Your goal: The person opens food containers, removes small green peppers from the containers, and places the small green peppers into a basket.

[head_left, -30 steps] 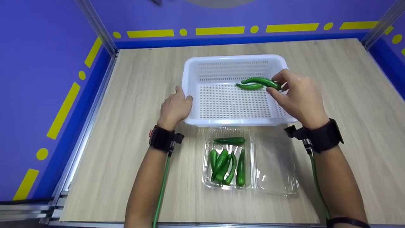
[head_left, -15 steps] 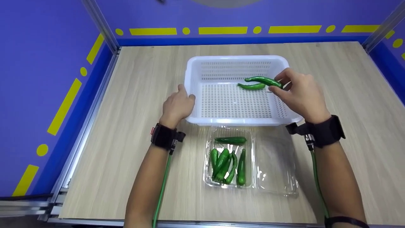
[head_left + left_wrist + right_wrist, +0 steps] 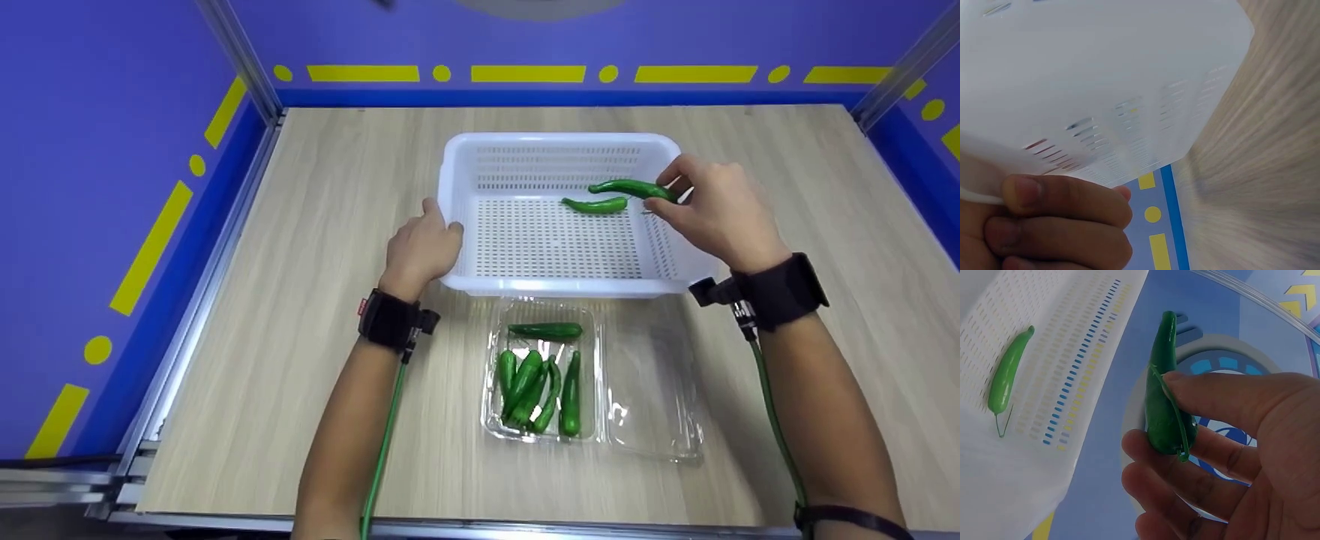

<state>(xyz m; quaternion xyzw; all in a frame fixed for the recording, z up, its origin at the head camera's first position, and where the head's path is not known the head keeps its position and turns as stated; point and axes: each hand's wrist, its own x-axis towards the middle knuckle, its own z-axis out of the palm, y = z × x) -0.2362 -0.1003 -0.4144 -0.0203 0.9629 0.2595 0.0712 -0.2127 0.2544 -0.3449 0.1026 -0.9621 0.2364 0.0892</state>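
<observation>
A white perforated plastic basket [image 3: 562, 286] stands on the table, and my left hand [image 3: 424, 244] grips its left rim, fingers curled on the outside in the left wrist view. Over the basket's right side, my right hand [image 3: 720, 206] pinches a dark green chili pepper [image 3: 1167, 405] between thumb and fingers, its thin curved stem in plain sight. Another green chili pepper [image 3: 596, 206] lies on the basket floor, just below the held one in the head view. Several more green chili peppers [image 3: 570, 394] lie in a clear plastic clamshell box [image 3: 487, 390] in front of the basket.
The box's clear lid [image 3: 652, 390] lies folded out flat to the right, near my right forearm. Blue panels [image 3: 540, 45] with yellow markings border the wooden table [image 3: 330, 225] at the back and sides. A green cable [image 3: 386, 435] runs along each forearm.
My right hand has shifted slightly right and away from me, carrying the pepper with it. The left hand keeps its hold on the basket rim.
</observation>
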